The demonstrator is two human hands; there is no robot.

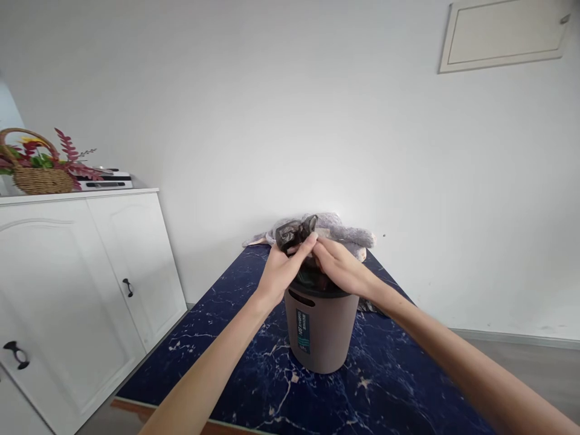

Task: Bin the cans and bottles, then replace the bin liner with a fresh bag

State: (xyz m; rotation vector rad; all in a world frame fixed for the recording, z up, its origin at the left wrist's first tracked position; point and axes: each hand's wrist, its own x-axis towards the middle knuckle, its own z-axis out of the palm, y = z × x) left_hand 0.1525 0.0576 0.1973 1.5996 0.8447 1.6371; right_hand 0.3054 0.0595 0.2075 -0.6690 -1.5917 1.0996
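Observation:
A brown-grey trash can (pixel 324 332) with a dark rim, a slot handle and a teal label stands upright on the blue marbled table. Above its mouth, a dark translucent plastic trash bag (pixel 289 235) is bunched up between both hands. My left hand (pixel 286 266) is closed on the bag from the left, thumb pointing up and to the right. My right hand (pixel 338 260) pinches the bag's gathered part from the right, its fingertips meeting the left thumb. The inside of the can is mostly hidden by the hands.
Behind the can a grey plush toy (pixel 351 234) lies by the wall. Some dark plastic (pixel 368 306) rests right of the can on the blue table (pixel 254 386). At left, a white cabinet (pixel 81 272) carries a wicker flower basket (pixel 43 180) and a white device (pixel 111 181).

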